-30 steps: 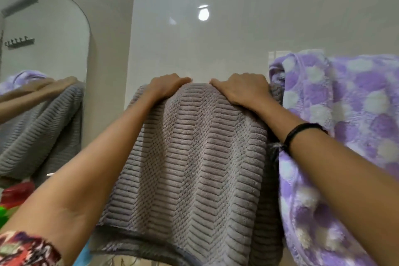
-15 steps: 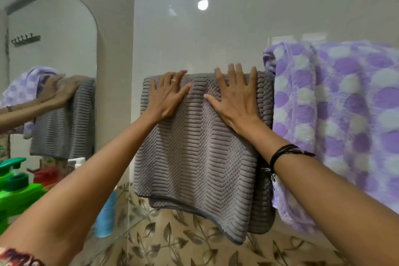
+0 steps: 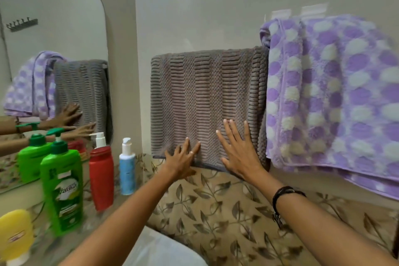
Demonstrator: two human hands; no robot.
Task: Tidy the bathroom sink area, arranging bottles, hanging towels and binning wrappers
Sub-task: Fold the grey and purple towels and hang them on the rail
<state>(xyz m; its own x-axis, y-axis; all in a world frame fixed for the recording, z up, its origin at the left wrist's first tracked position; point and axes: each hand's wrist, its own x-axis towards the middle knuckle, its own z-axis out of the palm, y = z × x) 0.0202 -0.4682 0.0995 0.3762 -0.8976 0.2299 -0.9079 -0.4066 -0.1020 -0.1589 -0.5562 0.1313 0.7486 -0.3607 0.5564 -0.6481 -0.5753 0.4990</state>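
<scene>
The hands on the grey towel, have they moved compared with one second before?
Yes. Both hands, left and right, slid down the grey towel, from its top fold to its bottom hem.

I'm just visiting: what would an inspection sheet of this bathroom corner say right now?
Surface: shelf under the mirror.
Job's things: grey towel and purple spotted towel hang side by side; green bottle, red bottle, blue bottle upright; yellow bottle at the edge.
Clutter: nothing seen.
Grips: left hand and right hand flat on the grey towel's lower edge.
Cables: nothing seen.
Surroundings: leaf-patterned tiles.
</scene>
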